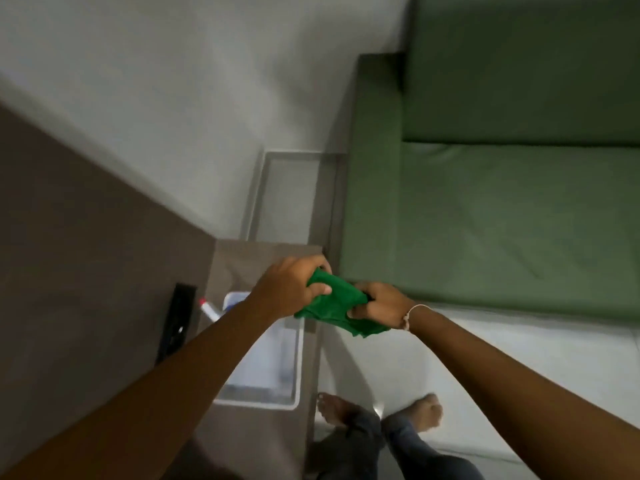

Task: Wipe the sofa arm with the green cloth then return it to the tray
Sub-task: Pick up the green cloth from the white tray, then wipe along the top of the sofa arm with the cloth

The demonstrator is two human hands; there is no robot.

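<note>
Both my hands hold the green cloth (334,308), bunched up in the air between them. My left hand (292,285) grips its upper left part and my right hand (384,304) grips its right side. The cloth hangs just above the far right corner of the white tray (296,375), which rests on a brown side table (256,258). The sofa arm (372,168), a narrow green strip with a brown outer side, runs away from me just beyond the cloth. My left forearm covers part of the tray.
A green sofa seat (512,220) and backrest fill the right. A white bottle with a red cap (209,308) leans at the tray's left. A black device (176,322) lies on the table. My bare feet (381,410) stand on the white floor.
</note>
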